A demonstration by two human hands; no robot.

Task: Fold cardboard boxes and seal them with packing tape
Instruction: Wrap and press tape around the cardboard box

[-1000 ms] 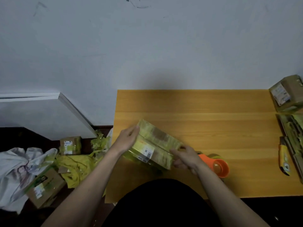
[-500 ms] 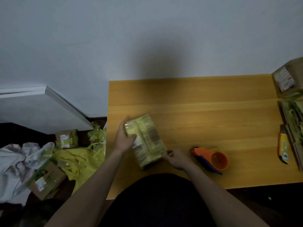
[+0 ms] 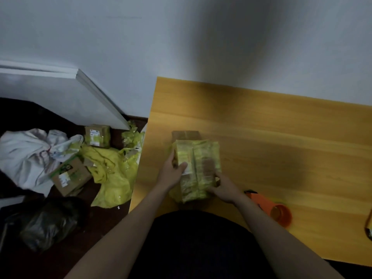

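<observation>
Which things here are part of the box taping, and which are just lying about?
In the job:
- taped box, held by the left hand and right hand
- orange tape dispenser on the table

Lying about:
- floor boxes
- yellow plastic
- white cloth
- black bag

Two bare forearms with no sleeves, left hand (image 3: 171,174) and right hand (image 3: 224,190) without rings or gloves; a dark black garment (image 3: 197,244) covers the torso.
</observation>
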